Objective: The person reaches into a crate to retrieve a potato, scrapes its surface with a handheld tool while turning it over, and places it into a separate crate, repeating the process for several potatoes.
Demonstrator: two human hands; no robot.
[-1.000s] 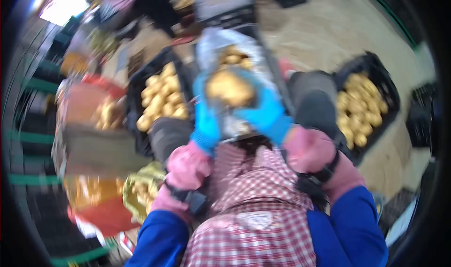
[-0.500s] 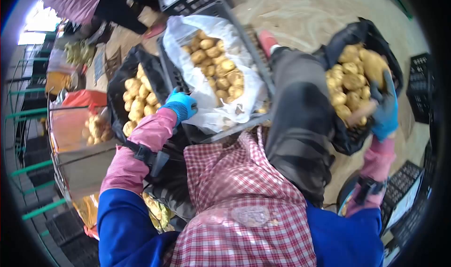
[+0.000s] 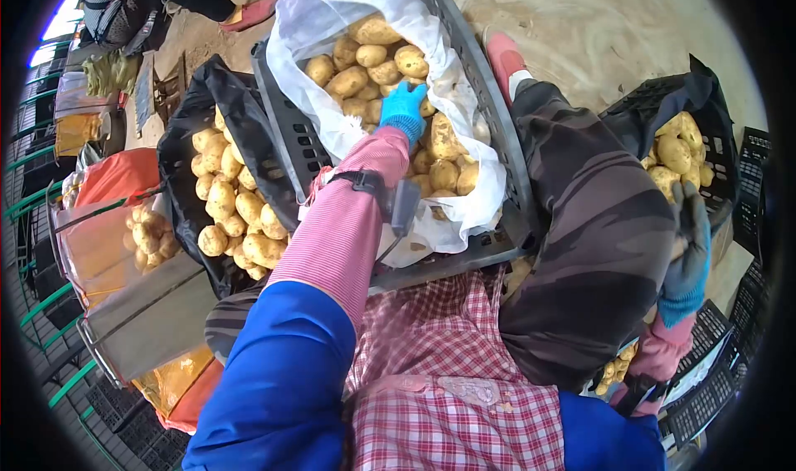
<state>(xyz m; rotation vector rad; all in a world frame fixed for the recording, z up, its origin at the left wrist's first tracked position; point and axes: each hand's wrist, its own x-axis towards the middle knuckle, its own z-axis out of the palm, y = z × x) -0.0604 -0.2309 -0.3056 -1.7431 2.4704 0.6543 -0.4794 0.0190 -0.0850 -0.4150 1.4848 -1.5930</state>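
head view, left hand [image 3: 404, 110] seemingly touching oval potatoes [image 3: 348, 81], crinkled liner [image 3: 297, 40]

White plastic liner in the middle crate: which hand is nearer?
Left. The left hand is at the potatoes inside the liner; the right hand is apart from it, beyond the right thigh.

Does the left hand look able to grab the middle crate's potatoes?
Probably yes: the left hand is at the potatoes, and the white liner lies open around them, so nothing seems in the way.
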